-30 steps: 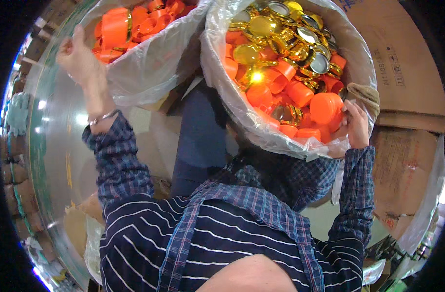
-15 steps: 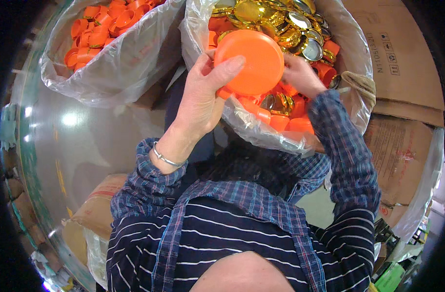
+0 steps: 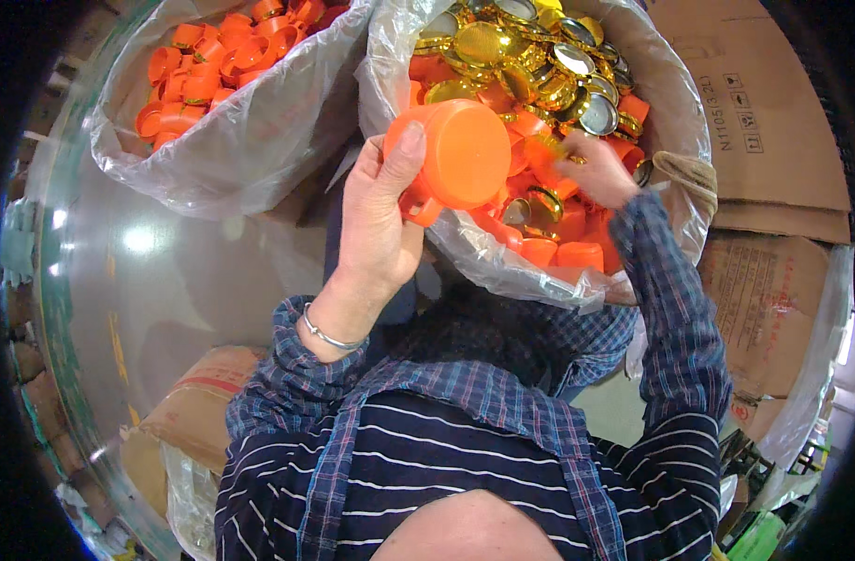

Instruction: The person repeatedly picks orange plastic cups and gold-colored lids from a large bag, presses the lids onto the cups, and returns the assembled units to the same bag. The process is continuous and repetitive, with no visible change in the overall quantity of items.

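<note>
My left hand [image 3: 376,210] is closed around an orange plastic cup [image 3: 469,154], its thumb lying along the side. The cup is tilted so that a round, flat orange face shows, and a handle-like piece sticks out beneath it. Over the plastic-lined bin, my right hand [image 3: 600,168] has its fingers bent, with a yellowish blur at the tips. Motion smears those fingers, so whether they grip anything is unclear. Below and around that hand lie orange cups [image 3: 577,254] and shiny gold lids [image 3: 539,89] with silvery undersides.
Another lined bin [image 3: 212,178] at the upper left holds several orange cups [image 3: 203,84]. Cardboard [image 3: 764,122] stands along the right side, with a brown cloth [image 3: 684,173] over the bin's rim. A taped carton [image 3: 203,402] sits at the lower left on grey floor [image 3: 203,271].
My left hand has moved left and slightly down with the cup, which is now turned to show its side. My right hand has drawn away from the cup and sits lower over the bin.
</note>
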Tool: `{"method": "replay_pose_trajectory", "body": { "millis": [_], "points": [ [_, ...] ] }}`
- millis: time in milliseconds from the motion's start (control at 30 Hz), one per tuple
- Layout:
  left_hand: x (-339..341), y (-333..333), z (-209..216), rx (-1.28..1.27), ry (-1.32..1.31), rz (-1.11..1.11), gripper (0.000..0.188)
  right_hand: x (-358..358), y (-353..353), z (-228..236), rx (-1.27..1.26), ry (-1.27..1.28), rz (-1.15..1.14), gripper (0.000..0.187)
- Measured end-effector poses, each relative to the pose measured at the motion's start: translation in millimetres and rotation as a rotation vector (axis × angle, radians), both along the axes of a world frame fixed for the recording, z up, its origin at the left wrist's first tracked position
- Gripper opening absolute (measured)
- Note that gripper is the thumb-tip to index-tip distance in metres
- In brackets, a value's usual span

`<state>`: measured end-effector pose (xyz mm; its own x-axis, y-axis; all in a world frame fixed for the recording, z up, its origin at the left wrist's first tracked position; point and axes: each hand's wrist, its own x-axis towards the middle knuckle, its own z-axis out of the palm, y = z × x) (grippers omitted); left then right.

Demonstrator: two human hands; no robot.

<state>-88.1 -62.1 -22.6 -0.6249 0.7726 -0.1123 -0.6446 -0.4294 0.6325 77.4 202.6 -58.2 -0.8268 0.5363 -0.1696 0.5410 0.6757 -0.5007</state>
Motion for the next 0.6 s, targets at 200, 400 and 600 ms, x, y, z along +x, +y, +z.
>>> {"method": "replay_pose_trajectory", "body": {
  "millis": [200,400,600],
  "points": [
    [38,13,12,-0.009,-0.033,-0.05,0.039,25,-98,82,-0.726,0.782,-0.275,0.035],
    [74,12,25,-0.006,0.041,-0.11,0.038,15,-161,67,0.032,0.848,-0.162,0.037],
    [89,3,29,0.035,0.044,-0.066,0.025,16,-188,66,0.25,0.975,-0.112,0.065]
  ]
}}
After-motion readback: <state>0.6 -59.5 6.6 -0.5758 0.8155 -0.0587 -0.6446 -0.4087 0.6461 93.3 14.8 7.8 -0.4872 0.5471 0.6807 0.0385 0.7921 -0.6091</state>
